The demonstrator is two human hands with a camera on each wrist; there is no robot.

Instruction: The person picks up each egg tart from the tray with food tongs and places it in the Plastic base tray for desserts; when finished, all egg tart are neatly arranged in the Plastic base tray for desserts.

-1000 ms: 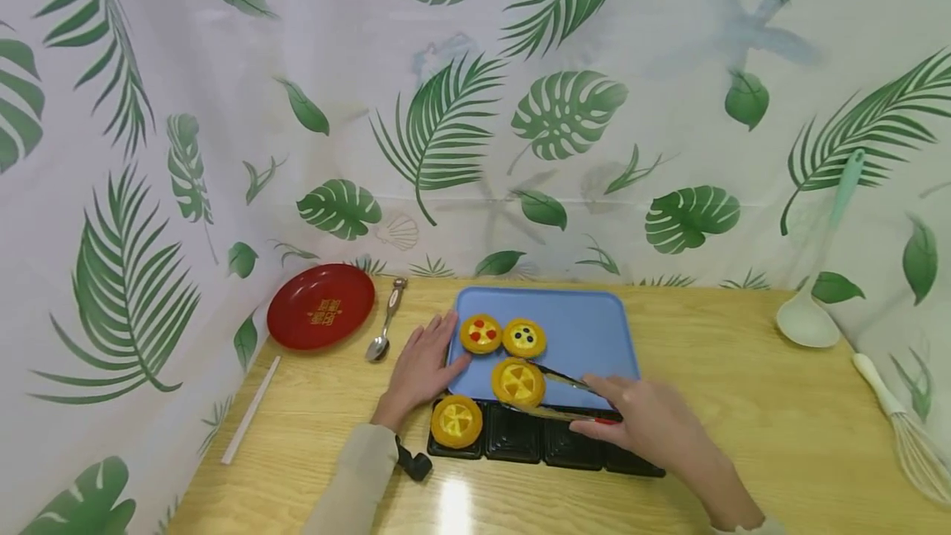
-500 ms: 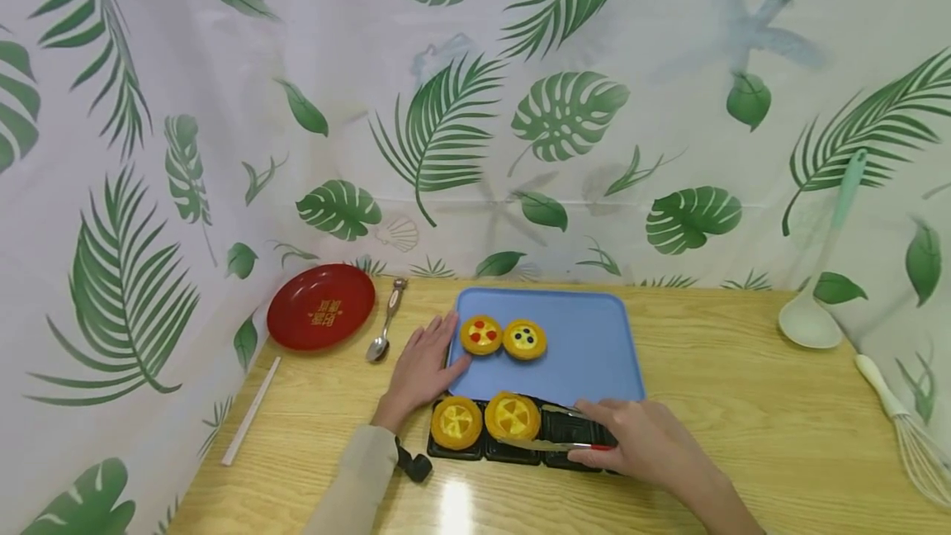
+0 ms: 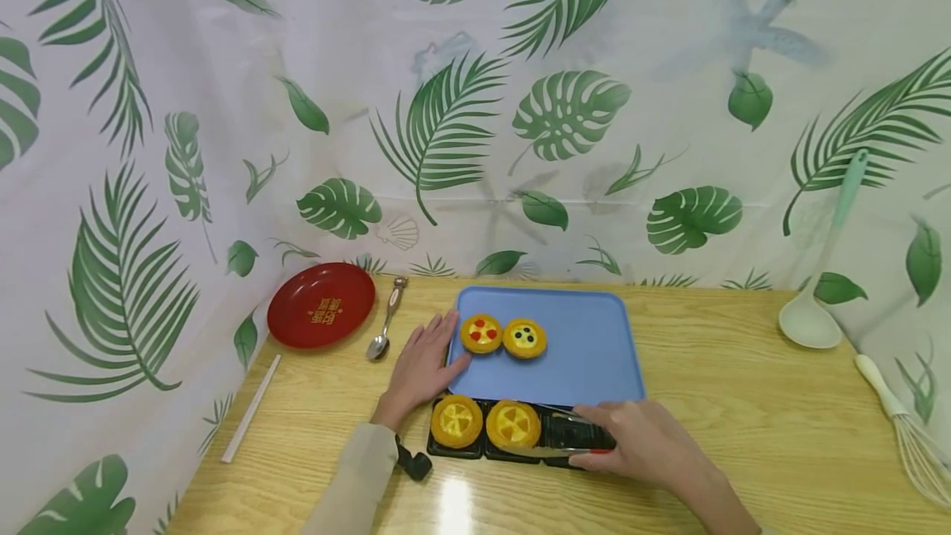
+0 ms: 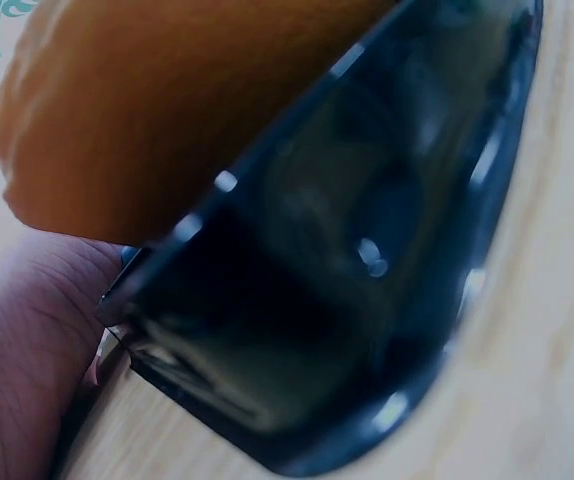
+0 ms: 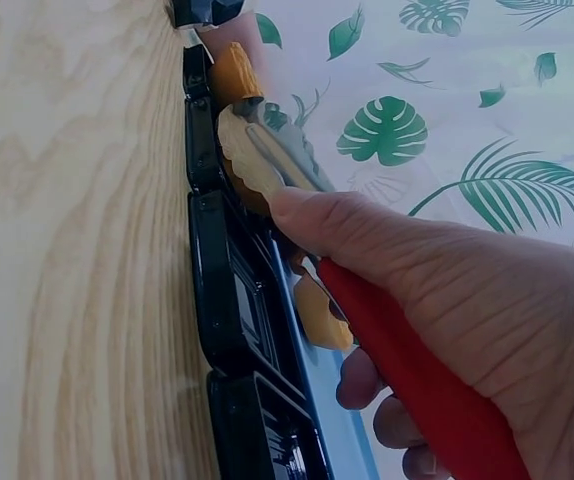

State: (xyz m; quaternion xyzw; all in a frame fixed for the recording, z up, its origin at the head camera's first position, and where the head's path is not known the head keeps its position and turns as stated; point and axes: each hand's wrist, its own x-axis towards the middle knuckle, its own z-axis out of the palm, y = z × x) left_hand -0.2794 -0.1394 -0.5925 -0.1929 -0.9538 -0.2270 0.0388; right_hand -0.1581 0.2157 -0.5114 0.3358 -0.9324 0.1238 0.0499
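Note:
My right hand [image 3: 646, 440] grips a pair of tongs with red handles [image 5: 417, 370], the thumb lying along one arm. The tong tips reach the fruit-topped egg tart [image 3: 514, 425], which sits in the second compartment of a black segmented tray [image 3: 570, 431]. Another such tart [image 3: 456, 421] fills the leftmost compartment. My left hand [image 3: 422, 366] rests with spread fingers on the left edge of a blue tray [image 3: 587, 345]. On that tray lie a tart with red pieces [image 3: 481, 335] and a tart with dark berries [image 3: 524, 338], side by side.
A red plate [image 3: 297, 312], a spoon [image 3: 388, 320] and a white stick [image 3: 251, 411] lie to the left. At the right are a ladle [image 3: 810, 322] and a whisk [image 3: 902, 419]. A leaf-patterned cloth [image 3: 475, 147] hangs behind the table.
The right hand has brought the tart in the tongs from over the blue tray down into the second black compartment. The left hand has stayed put.

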